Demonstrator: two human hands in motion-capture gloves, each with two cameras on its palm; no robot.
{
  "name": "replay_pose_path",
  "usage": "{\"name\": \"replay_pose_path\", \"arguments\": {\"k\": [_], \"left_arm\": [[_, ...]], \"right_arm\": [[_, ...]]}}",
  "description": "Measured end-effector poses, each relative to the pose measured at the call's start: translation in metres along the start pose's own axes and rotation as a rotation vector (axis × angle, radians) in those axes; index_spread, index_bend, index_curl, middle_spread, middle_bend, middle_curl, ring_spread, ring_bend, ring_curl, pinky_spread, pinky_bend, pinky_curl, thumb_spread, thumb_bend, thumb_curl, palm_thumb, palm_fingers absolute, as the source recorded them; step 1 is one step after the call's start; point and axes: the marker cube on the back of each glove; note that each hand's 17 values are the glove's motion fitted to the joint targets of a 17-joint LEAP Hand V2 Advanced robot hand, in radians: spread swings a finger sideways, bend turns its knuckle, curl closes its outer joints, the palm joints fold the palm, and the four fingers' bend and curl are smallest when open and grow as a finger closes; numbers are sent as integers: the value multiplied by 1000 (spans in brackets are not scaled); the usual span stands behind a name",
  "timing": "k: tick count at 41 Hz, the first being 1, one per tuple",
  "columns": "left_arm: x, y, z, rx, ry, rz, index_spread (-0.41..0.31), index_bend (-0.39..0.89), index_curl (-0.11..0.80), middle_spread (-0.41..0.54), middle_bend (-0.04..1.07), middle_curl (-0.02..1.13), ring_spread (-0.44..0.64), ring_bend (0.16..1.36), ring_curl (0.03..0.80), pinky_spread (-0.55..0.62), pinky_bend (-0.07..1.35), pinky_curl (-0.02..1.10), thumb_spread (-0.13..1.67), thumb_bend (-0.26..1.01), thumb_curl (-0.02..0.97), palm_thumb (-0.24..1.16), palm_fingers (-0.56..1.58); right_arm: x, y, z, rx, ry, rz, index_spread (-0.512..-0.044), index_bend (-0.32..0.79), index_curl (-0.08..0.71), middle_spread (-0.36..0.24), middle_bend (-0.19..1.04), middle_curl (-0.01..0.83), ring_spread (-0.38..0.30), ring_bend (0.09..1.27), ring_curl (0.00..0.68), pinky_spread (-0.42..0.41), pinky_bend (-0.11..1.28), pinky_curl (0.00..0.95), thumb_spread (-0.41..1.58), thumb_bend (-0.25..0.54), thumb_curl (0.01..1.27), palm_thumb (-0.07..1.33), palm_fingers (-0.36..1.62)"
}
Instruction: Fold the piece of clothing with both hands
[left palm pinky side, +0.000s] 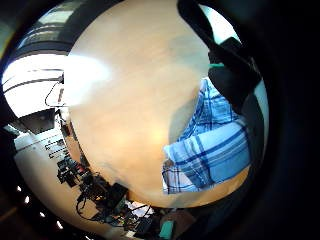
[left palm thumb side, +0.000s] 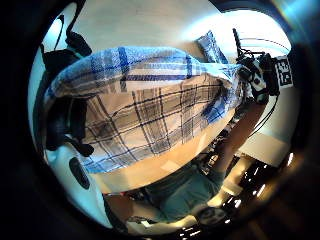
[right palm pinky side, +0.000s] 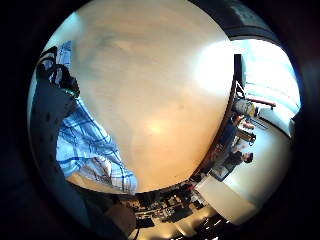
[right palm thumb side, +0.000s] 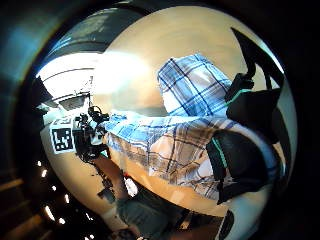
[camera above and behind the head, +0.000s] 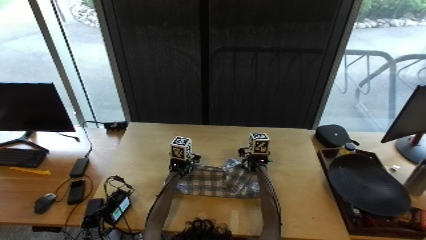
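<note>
Clothing is what I am working on: a blue-and-white plaid shirt (camera above and behind the head: 218, 181) lying on the wooden table (camera above and behind the head: 293, 150), toward its near edge and about midway between its left and right edges. My left hand (camera above and behind the head: 178, 164) grips the far left corner of the cloth and my right hand (camera above and behind the head: 255, 159) grips the far right corner, fingers of each curled and pinching the fabric, so the far hem is raised off the wood and kept stretched between them. Holding it wide like this keeps the edge straight, which I judge is needed for a square fold. In the left thumb side palm view the plaid hangs as a raised sheet with the table beneath, while the near part rests flat as an anchor by the near edge.
</note>
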Motion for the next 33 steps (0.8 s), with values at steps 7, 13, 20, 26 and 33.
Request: {"name": "replay_pose_path", "arguments": {"k": [7, 13, 20, 26, 33], "left_arm": [[11, -7, 8, 42, 46, 88, -227, 155, 402, -282, 494, 529, -262, 549, 423, 1, 129, 278, 1193, -11, 385, 915, 1033], [12, -15, 14, 69, 76, 123, -219, 138, 396, -278, 490, 531, -252, 538, 424, 19, 139, 270, 1198, -12, 385, 910, 1001], [1, -12, 14, 83, 11, 15, -189, 80, 362, -258, 469, 533, -229, 562, 436, 36, 176, 283, 1207, -13, 382, 902, 915], [0, -4, 0, 144, 4, -2, -172, 90, 337, -235, 412, 523, -197, 554, 438, 55, 223, 311, 1214, -10, 382, 903, 827], [-2, 5, -26, 268, 1, 16, -143, 89, 313, -170, 259, 484, -121, 527, 426, 81, 328, 359, 1225, -10, 380, 904, 668]], "right_arm": [[10, -1, 6, 69, 92, 92, -322, 171, 371, -218, 504, 490, -241, 660, 454, -194, 438, 363, 1168, -9, 346, 849, 1213], [-5, -10, 19, 98, -33, -106, -325, 168, 377, -227, 477, 486, -245, 630, 451, -186, 434, 363, 1163, -9, 350, 868, 1206], [1, -4, 16, 111, 55, 10, -323, 193, 397, -233, 395, 468, -250, 544, 434, -155, 424, 363, 1146, -10, 363, 888, 1137], [-6, 5, 7, 113, 85, 56, -325, 151, 391, -230, 298, 446, -248, 473, 417, -124, 430, 366, 1121, -11, 383, 906, 1049], [-30, 19, -15, 146, 5, 7, -326, 126, 380, -212, 171, 417, -223, 413, 413, -55, 449, 382, 1139, -9, 402, 922, 862]]}}
